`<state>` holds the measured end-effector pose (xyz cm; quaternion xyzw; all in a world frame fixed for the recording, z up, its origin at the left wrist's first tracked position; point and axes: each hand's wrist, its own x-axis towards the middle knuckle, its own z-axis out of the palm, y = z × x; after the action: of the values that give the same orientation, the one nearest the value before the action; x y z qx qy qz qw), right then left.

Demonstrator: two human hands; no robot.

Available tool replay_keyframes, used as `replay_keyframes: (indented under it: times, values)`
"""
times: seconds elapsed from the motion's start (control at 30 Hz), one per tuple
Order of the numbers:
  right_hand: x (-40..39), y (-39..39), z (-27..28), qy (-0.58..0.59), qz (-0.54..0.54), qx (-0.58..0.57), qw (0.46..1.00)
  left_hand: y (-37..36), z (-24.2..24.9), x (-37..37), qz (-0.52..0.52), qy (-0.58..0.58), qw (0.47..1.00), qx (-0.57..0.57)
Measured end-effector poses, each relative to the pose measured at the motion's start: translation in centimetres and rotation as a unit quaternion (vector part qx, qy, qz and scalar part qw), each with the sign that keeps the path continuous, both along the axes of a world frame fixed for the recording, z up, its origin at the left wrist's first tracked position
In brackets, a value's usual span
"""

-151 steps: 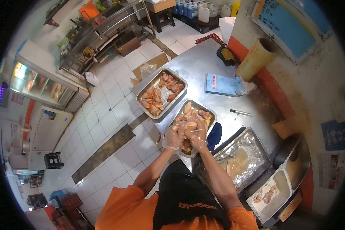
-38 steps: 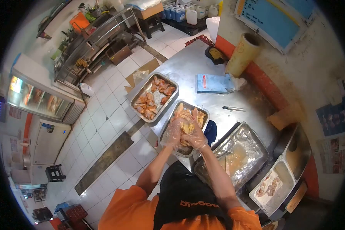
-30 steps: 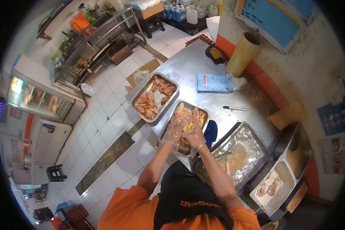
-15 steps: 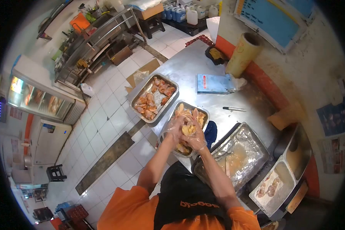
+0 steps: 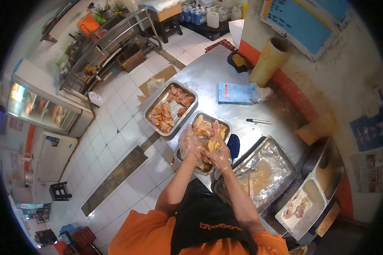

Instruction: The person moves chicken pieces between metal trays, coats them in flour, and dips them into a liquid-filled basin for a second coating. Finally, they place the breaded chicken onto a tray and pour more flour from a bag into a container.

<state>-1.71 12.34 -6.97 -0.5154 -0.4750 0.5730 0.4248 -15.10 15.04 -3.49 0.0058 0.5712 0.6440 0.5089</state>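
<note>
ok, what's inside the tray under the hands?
Far end of the tray: pale meat pieces; some at the near end. Left hand and right hand cover the middle; contents beneath them can't be seen.

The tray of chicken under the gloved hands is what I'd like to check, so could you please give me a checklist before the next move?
1. Both hands gloved: ok; left hand and right hand wear clear gloves.
2. Yellowish piece held over the near tray: ok, by the right hand.
3. Left hand free: cannot tell; its grip is unclear.
4. Reddish pieces separate: ok, in the far tray.
5. Dark blue cloth clear of the near tray: cannot tell; they look very close.
</note>
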Motion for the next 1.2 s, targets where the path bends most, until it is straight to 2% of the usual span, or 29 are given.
replay_keyframes:
  times: [0.1, 0.2, 0.3, 0.4, 0.5, 0.6, 0.7, 0.77, 0.8, 0.9, 1.0, 1.1, 1.2]
  values:
    - [-0.2, 0.2, 1.0, -0.066, -0.011, 0.071, 0.995, 0.0, 1.3, -0.6, -0.061, -0.037, 0.997, -0.028]
    - [0.2, 0.9, 1.1, -0.042, 0.021, 0.011, 0.999, 0.0, -0.4, -1.8, -0.202, 0.049, 0.976, 0.062]
    - [0.5, 1.4, 1.4, -0.03, 0.035, -0.026, 0.999, -1.6, 0.7, -3.1, -0.399, 0.132, 0.896, 0.142]
    - [-0.4, 1.7, 0.9, 0.013, 0.002, -0.009, 1.0, -1.1, -0.6, -4.5, -0.473, 0.36, 0.762, 0.257]
    - [-0.7, 2.2, 4.4, -0.007, 0.034, -0.019, 0.999, -1.1, 0.3, -4.6, -0.486, 0.31, 0.79, 0.209]
    - [-1.1, 3.0, 0.9, -0.043, 0.03, 0.038, 0.998, -1.4, -1.3, -4.8, -0.45, 0.29, 0.818, 0.212]
    - [-0.4, 3.8, 6.8, -0.136, 0.134, 0.023, 0.981, -2.0, -2.2, -4.9, -0.427, 0.306, 0.827, 0.198]
    - [-0.3, 4.4, 3.9, -0.117, 0.13, 0.114, 0.978, -2.2, -2.6, -4.8, -0.382, 0.337, 0.832, 0.219]
    - [-0.5, 4.4, 4.2, -0.107, 0.129, 0.157, 0.973, -2.5, -2.6, -4.6, -0.359, 0.352, 0.834, 0.228]
    - [-0.2, 4.3, 5.7, -0.062, 0.153, 0.035, 0.986, -2.8, -2.2, -4.1, -0.314, 0.259, 0.889, 0.209]
    - [-1.5, 3.5, 3.9, -0.161, 0.06, 0.202, 0.964, -3.0, 1.4, -2.4, -0.276, 0.26, 0.898, 0.225]
    - [-2.3, 3.5, 0.8, -0.139, 0.004, 0.201, 0.97, -3.2, -1.6, -2.5, -0.251, 0.406, 0.855, 0.201]
    - [-0.9, 3.8, 0.4, -0.105, 0.095, 0.216, 0.966, -4.4, -2.1, -1.3, -0.212, 0.42, 0.861, 0.195]
